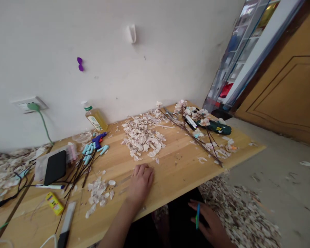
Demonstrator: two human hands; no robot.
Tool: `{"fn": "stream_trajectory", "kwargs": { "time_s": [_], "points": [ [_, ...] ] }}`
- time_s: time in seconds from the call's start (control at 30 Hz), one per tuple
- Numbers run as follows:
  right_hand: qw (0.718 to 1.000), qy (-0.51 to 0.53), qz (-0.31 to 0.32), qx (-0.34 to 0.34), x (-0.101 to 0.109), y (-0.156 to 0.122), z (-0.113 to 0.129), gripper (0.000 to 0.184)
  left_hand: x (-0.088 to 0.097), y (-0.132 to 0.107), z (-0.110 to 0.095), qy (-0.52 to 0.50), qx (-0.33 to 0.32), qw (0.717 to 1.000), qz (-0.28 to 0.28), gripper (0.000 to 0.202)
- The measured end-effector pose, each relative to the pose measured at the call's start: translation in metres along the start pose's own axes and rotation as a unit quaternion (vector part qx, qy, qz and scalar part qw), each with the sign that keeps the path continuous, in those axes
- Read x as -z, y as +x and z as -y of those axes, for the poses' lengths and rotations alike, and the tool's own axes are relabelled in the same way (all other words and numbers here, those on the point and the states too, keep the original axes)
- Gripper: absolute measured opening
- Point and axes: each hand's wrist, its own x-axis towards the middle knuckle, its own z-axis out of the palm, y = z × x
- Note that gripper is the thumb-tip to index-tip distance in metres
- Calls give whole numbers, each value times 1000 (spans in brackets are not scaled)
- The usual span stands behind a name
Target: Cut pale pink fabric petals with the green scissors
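Note:
My left hand (141,181) rests palm down on the wooden table (170,168), fingers curled, just below a large heap of pale shell pieces (143,136). A smaller scatter of shell pieces (99,194) lies to its left. My right hand (209,222) is below the table's front edge, over my lap, with a thin blue-green stick (197,216) between its fingers. Dark wire stems with pale flowers (196,129) lie at the far right of the table.
A black phone (55,167), blue-tipped wire stems (89,156), a blue glue gun (99,138), an oil bottle (95,117), a yellow box (54,203), a knife (65,225) and a green tool (217,127) lie on the table. Shell scraps (243,213) cover the floor.

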Motion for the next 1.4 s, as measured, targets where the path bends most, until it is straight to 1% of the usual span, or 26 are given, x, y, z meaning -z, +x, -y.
{"fn": "stream_trajectory", "kwargs": {
  "time_s": [0.03, 0.1, 0.17, 0.23, 0.3, 0.37, 0.43, 0.53, 0.6, 0.67, 0.77, 0.8, 0.83, 0.9, 0.93, 0.97, 1.03, 1.07, 1.13, 1.17, 1.27, 1.33, 1.4],
  "points": [
    [1000, 4, 12, 4, 3, 1, 2, 41, 0, 1, 0, -14, 7, 1000, -6, 26],
    [999, 16, 39, -3, 5, 5, 7, 42, -5, 13, 1, -30, 15, 999, -19, 28],
    [997, 31, 66, -13, 4, 12, 10, 41, -14, 34, 2, -27, 18, 999, -24, 30],
    [995, 38, 81, -44, 1, 18, 11, 38, -23, 58, 3, -6, 27, 1000, -3, 31],
    [992, 35, 70, -96, -4, 21, 9, 33, -29, 79, 4, 29, 41, 998, 39, 29],
    [989, 32, 48, -134, -7, 22, 7, 30, -33, 93, 6, 56, 41, 995, 69, 25],
    [990, 39, 26, -134, -10, 23, 6, 29, -35, 100, 8, 68, 27, 995, 73, 22],
    [992, 60, 8, -109, -14, 30, 12, 27, -31, 104, 10, 62, 9, 996, 57, 19],
    [993, 73, 7, -88, -16, 36, 19, 25, -25, 102, 11, 40, 5, 999, 31, 18],
    [996, 78, 14, -49, -14, 39, 29, 24, -16, 94, 13, 3, 8, 1000, -19, 20],
    [995, 88, 39, 28, -6, 42, 53, 26, -4, 69, 16, -85, 36, 991, -93, 24],
    [993, 97, 41, 47, -1, 45, 63, 28, -2, 58, 17, -128, 55, 984, -109, 24],
    [992, 105, 43, 51, 4, 51, 74, 31, -1, 47, 18, -174, 82, 973, -124, 24],
    [990, 122, 29, 62, 12, 72, 95, 34, -1, 27, 19, -268, 149, 940, -147, 23],
    [990, 128, 11, 59, 15, 88, 104, 34, -2, 20, 20, -306, 178, 922, -156, 23],
    [990, 135, -16, 41, 17, 106, 111, 32, -4, 14, 20, -340, 201, 904, -162, 24],
    [987, 149, -63, 1, 15, 146, 120, 24, -8, 7, 21, -395, 226, 874, -173, 27],
    [984, 156, -83, -17, 12, 165, 121, 23, -10, 6, 22, -419, 230, 860, -181, 29],
    [978, 182, -91, -40, 3, 194, 120, 29, -12, 5, 23, -456, 240, 834, -197, 30],
    [976, 196, -87, -43, -3, 204, 117, 31, -12, 5, 23, -467, 248, 823, -208, 29],
    [971, 225, -64, -55, -16, 215, 109, 34, -12, 3, 24, -483, 268, 803, -222, 29],
    [966, 242, -45, -74, -21, 214, 105, 34, -11, 0, 23, -490, 271, 799, -220, 31],
    [959, 264, -33, -96, -24, 213, 102, 34, -10, -1, 22, -486, 269, 802, -221, 38]
  ]
}}
